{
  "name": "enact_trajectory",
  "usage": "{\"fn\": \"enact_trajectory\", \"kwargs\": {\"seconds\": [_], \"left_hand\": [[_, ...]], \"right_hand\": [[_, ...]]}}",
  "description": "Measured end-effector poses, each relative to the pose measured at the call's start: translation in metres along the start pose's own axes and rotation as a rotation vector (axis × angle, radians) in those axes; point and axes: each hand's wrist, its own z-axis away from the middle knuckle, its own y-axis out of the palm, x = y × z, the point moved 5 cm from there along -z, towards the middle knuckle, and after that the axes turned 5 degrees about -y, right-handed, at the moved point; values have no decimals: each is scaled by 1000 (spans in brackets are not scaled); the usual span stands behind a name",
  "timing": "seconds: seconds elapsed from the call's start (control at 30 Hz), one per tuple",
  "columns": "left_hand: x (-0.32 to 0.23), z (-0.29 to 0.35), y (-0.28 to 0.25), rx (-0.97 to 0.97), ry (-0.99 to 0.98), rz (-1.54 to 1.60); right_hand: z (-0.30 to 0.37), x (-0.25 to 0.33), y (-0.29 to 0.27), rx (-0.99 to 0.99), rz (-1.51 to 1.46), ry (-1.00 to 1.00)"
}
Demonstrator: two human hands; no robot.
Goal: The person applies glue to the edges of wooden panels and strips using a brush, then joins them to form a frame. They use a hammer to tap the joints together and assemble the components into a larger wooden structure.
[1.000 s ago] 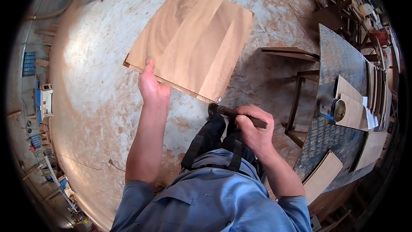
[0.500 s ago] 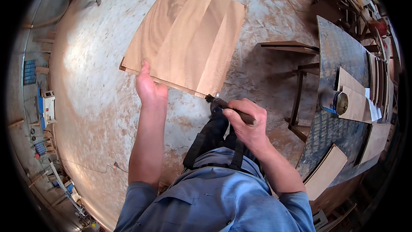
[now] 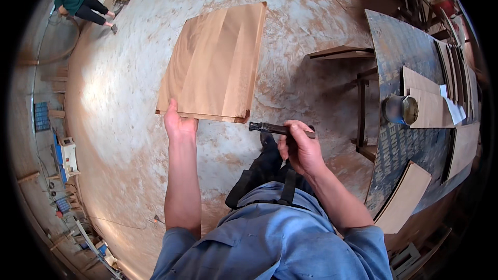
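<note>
A flat wooden panel point(image 3: 215, 62) with light and dark stripes is held up in front of me, tilted. My left hand point(image 3: 180, 123) grips its near edge close to the left corner, thumb on top and the other fingers hidden underneath. The near right corner carries a dark stain. My right hand point(image 3: 302, 148) is closed round the handle of a dark brush point(image 3: 275, 128). The brush's dark bristles point left, just off the stained corner and apart from it.
On my right stands a dark-topped table point(image 3: 386, 163) bearing an open can point(image 3: 402, 110), white paper point(image 3: 455, 111) and several wooden panels point(image 3: 405, 197). A board point(image 3: 342, 52) juts from its left side. Another person point(image 3: 85, 5) stands at far left. A cable point(image 3: 127, 224) crosses the floor.
The panel has turned and tilted, its right side swinging left. The brush has come away from the near right corner, which is now dark. The other person shows more fully.
</note>
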Motion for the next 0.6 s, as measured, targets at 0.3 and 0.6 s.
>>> {"fn": "enact_trajectory", "kwargs": {"seconds": [0.3, 0.6], "left_hand": [[8, 3, 4, -23, -19, -73], [9, -3, 10, 78, -32, -67]], "right_hand": [[-6, -8, 6, 115, -117, -16], [-3, 1, 6, 82, 14, -11]]}}
